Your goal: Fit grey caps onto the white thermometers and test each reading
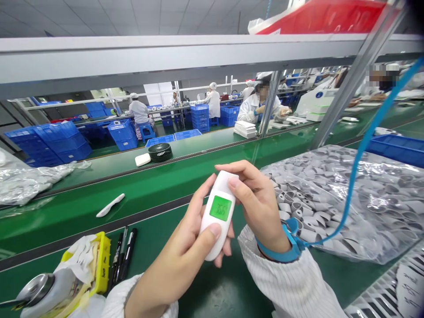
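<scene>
In the head view, smooth green sheeting covers the workbench [155, 247]. Along its right edge slumps a crinkled clear bag [347, 198] of grey, slant-cut tubular pieces. White ribbed cuffs [265, 269] end at both wrists, the right one circled by a soft blue band [281, 252].

Toward the bench's near left corner sit a yellow plastic tray [105, 260], a metal-topped bottle [38, 287] and dark pens [126, 256]. A slim white piece [110, 205] lies on the green strip past the bench's far edge. A blue coiled cord [351, 181] crosses in front of the bag; a slanted metal post [356, 77] hides part of the room.

The white handheld device [224, 224] is held above the bench: glossy, rounded, tilted, its screen [221, 207] lit green, digits blurred. The left hand [182, 251] wraps its lower body, thumb on the front; the right hand [261, 203] pinches its top.
</scene>
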Action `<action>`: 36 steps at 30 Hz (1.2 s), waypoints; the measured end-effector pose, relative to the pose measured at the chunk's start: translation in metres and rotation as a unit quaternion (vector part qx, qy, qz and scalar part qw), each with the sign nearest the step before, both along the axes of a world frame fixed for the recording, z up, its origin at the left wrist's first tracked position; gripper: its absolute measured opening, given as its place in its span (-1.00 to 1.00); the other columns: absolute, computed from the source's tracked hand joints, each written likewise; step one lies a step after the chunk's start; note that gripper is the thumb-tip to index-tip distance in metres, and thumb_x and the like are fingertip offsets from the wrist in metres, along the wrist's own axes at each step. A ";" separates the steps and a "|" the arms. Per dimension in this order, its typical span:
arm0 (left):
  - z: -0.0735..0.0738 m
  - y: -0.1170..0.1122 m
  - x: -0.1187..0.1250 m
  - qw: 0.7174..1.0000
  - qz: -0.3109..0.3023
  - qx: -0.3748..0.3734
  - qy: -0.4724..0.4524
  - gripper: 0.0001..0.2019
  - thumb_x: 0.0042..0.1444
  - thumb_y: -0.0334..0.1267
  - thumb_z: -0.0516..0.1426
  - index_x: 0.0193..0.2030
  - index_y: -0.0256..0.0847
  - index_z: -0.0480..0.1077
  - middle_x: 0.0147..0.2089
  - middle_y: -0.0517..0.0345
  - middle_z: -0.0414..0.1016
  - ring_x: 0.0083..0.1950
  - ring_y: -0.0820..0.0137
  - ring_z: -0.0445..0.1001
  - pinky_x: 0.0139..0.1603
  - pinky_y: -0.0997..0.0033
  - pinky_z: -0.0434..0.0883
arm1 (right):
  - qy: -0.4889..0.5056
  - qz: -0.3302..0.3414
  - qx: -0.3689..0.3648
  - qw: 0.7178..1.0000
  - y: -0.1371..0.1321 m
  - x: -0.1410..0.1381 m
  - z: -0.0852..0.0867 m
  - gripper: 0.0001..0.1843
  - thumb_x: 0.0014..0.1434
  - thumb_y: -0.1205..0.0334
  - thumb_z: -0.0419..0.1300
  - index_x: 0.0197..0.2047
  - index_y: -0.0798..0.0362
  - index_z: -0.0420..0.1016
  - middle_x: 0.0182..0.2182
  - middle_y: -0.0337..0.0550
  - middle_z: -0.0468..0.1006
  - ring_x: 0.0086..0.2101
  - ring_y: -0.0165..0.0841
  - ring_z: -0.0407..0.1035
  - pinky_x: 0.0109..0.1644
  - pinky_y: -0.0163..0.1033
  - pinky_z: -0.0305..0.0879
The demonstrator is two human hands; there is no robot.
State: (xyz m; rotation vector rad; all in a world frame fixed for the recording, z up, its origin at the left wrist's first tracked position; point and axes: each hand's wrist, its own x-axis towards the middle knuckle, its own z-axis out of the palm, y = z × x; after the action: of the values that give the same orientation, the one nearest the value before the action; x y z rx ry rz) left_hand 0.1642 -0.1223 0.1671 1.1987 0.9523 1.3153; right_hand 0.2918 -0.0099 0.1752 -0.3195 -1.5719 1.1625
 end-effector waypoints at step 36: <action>-0.013 0.018 0.012 0.930 0.191 0.063 0.309 -0.79 0.31 -0.02 0.15 -0.18 -0.11 0.36 -0.31 0.19 0.37 -0.34 0.33 0.31 -0.36 0.37 0.25 | 0.007 -0.019 0.021 1.000 0.002 -0.005 0.002 -0.89 0.28 0.19 0.24 -0.16 -0.01 0.57 -0.35 -0.23 0.56 -0.44 -0.43 0.36 -0.46 -0.35 0.29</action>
State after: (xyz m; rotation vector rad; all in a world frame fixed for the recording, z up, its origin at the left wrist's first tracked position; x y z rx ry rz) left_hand 0.1758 -0.1044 0.1542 1.6322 1.6387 1.3295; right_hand 0.2870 -0.0082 0.1776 -0.3119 -1.5703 1.0976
